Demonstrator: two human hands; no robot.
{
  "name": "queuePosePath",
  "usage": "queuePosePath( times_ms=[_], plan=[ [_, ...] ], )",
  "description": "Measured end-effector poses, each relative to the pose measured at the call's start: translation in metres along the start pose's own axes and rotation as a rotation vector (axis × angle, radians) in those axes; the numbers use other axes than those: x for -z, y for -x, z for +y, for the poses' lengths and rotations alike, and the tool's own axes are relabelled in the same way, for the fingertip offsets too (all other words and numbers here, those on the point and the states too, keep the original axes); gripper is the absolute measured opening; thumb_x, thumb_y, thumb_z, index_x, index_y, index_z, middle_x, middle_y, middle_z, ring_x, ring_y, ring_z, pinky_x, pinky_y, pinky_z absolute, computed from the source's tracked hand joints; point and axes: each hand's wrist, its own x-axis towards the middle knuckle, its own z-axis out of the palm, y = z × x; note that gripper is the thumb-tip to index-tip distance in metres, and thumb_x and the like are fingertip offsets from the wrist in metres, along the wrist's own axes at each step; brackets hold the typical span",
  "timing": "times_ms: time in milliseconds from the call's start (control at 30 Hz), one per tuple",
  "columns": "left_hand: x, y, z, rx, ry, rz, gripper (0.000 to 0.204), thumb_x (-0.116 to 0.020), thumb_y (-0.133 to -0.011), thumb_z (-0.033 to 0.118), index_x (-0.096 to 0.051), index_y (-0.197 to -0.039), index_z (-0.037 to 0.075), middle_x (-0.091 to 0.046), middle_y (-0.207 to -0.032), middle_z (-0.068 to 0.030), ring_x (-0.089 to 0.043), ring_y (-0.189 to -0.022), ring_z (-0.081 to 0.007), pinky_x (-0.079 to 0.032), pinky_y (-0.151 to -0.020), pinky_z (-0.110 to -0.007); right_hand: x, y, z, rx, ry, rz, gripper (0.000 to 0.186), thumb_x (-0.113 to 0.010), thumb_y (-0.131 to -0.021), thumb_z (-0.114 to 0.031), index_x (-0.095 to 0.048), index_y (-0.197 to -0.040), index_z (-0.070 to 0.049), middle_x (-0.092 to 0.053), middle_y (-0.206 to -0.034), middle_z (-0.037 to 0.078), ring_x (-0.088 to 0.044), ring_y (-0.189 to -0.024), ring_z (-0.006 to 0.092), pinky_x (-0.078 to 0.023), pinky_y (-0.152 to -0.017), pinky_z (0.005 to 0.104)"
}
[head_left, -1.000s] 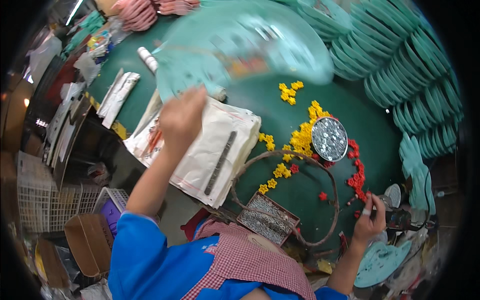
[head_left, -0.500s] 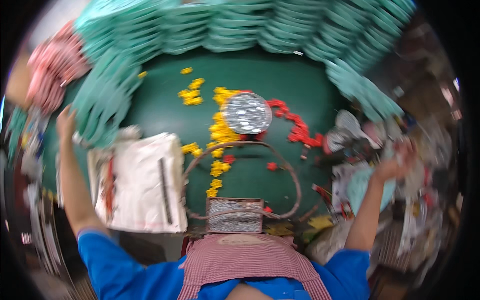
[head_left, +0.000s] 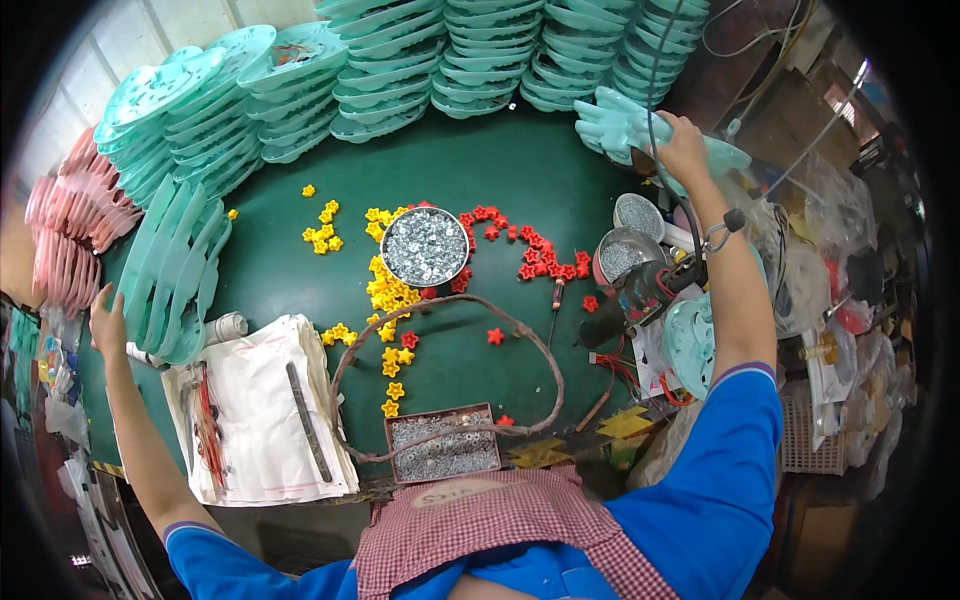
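At the upper right, my right hand is closed over teal hand-shaped plastic parts, its fingertips partly hidden behind the top one. Far to the left, my left hand has its fingers apart with nothing visible in them, next to a leaning stack of teal plastic parts with long slots. Between the two hands, a round tub of small clear or silvery pieces sits among yellow star pieces and red star pieces. A black cable crosses in front of the teal parts by my right hand.
Tall stacks of teal plastic shells line the far edge of the green table. Pink parts lie at the far left. Nearer are a white cloth pile, a brown hoop, a tray of small metal parts and a screwdriver.
My right hand has moved from the lower right clutter up and inward onto the teal hand-shaped parts. The left hand stays beside its stack. The whole view has shifted and is sharper.
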Motion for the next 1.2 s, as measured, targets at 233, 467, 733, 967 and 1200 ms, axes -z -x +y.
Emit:
queuePosePath(
  times_ms=[233,467,733,967,1200],
  plan=[
    [0.029,0.032,0.128,-0.325,0.09,0.229,0.029,-0.067,-0.086,0.024,-0.07,-0.114,0.019,-0.061,-0.129,-0.0051,-0.057,-0.118,-0.0255,-0.043,-0.099,-0.037,0.035,0.052,-0.124,0.47,-0.195,-0.042,0.056,-0.079,-0.066,-0.019,-0.057,-0.117,-0.01,-0.058,-0.109,0.01,-0.054,-0.107,0.0307,-0.034,-0.094,0.046],
    [-0.003,0.104,0.272,-0.544,0.44,-0.043,0.025,-0.07,-0.082,0.015,-0.072,-0.107,0.012,-0.064,-0.124,-0.0096,-0.059,-0.115,-0.0286,-0.046,-0.097,-0.038,-0.022,0.079,-0.103,0.468,-0.48,-0.086,0.06,-0.079,-0.065,-0.004,-0.054,-0.119,-0.008,-0.055,-0.118,0.014,-0.051,-0.114,0.0367,-0.041,-0.095,0.0446],
    [-0.107,0.143,0.444,-0.823,0.267,-0.126,0.048,-0.068,-0.082,0.016,-0.057,-0.129,0.014,-0.059,-0.13,-0.0091,-0.053,-0.122,-0.0273,-0.042,-0.101,-0.04,-0.036,0.104,-0.087,0.738,-0.277,-0.198,0.081,-0.074,-0.06,0.006,-0.051,-0.134,-0.015,-0.05,-0.127,0.015,-0.051,-0.118,0.0367,-0.046,-0.097,0.0439],
    [-0.137,0.146,0.52,-0.935,0.153,-0.296,0.009,-0.062,-0.08,0.011,-0.068,-0.086,0.013,-0.066,-0.095,-0.0049,-0.064,-0.094,-0.0255,-0.05,-0.085,-0.038,-0.06,0.117,-0.062,0.702,-0.119,0.013,0.031,-0.065,-0.06,0.002,-0.069,-0.089,-0.007,-0.045,-0.141,0.016,-0.045,-0.127,0.0364,-0.04,-0.103,0.0478],
    [-0.018,0.179,0.447,-0.846,0.457,0.319,0.003,-0.069,-0.076,0.015,-0.067,-0.074,0.013,-0.057,-0.074,0.0006,-0.059,-0.07,-0.0198,-0.048,-0.056,-0.034,-0.062,0.151,-0.034,0.045,-0.268,0.037,0.043,-0.073,-0.078,-0.017,-0.065,-0.12,-0.012,-0.046,-0.138,0.02,-0.042,-0.127,0.0377,-0.035,-0.105,0.0472]
  ],
)
